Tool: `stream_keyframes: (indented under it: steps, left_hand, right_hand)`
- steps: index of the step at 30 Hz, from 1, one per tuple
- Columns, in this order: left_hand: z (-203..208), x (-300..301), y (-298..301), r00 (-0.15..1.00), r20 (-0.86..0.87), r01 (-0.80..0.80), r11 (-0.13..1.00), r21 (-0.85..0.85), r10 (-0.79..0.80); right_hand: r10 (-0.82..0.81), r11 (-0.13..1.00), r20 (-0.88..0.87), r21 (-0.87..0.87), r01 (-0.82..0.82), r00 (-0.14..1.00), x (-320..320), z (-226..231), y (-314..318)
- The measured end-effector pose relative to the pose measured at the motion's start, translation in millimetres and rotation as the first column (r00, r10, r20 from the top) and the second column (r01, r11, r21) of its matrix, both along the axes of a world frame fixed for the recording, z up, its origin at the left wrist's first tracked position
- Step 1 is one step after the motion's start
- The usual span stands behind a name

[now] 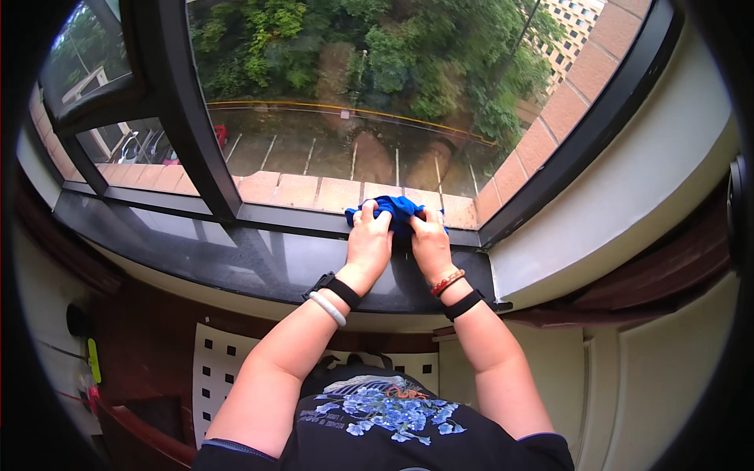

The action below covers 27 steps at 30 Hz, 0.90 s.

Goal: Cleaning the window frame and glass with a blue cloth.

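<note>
A bunched blue cloth (399,209) lies against the bottom bar of the window frame (290,219), just above the dark stone sill (267,259). My left hand (369,242) grips its left side with bent fingers. On the right side of the cloth, my right hand (430,244) closes its fingers too. Both arms reach forward, side by side. The large window pane (275,149) rises right behind the cloth, with faint reflections in it. The fingertips are partly hidden in the folds.
A thick dark window post (196,118) stands to the left, beside a smaller sash (118,153). The white side wall (597,196) borders the sill at right, near a dark red curtain (628,282). Below left are a white panel with black squares (208,377) and a reddish-brown wooden chair (145,432).
</note>
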<state>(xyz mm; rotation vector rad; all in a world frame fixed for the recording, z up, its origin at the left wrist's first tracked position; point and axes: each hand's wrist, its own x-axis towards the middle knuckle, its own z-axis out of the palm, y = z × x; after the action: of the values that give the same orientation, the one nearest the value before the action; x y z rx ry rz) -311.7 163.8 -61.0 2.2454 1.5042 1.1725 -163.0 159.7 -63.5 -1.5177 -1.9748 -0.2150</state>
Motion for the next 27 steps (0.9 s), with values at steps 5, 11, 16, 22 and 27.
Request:
stream_keyframes:
  steps: [5,11,16,22,27]
  left_hand:
    - [25,-10,11,0.934,0.356,-0.033,0.996,0.088,-0.001]
    - [139,-39,23,0.894,0.447,-0.23,0.838,0.495,-0.019]
    - [186,-57,34,0.933,0.361,-0.247,0.737,0.629,0.005]
    - [131,-73,37,0.973,0.178,-0.228,0.747,0.624,0.148]
    - [57,-85,29,0.979,0.074,-0.202,0.86,0.468,0.19]
  right_hand:
    - [0.107,0.98,-0.179,0.183,-0.074,0.978,-14,44,2]
    - [0.33,0.863,-0.222,0.465,-0.197,0.918,-51,155,12]
    - [0.192,0.846,0.064,0.495,-0.198,0.979,-76,186,20]
    - [0.227,0.864,0.142,0.428,-0.267,0.963,-79,136,28]
    - [0.278,0.924,0.185,0.218,-0.315,0.943,-78,56,25]
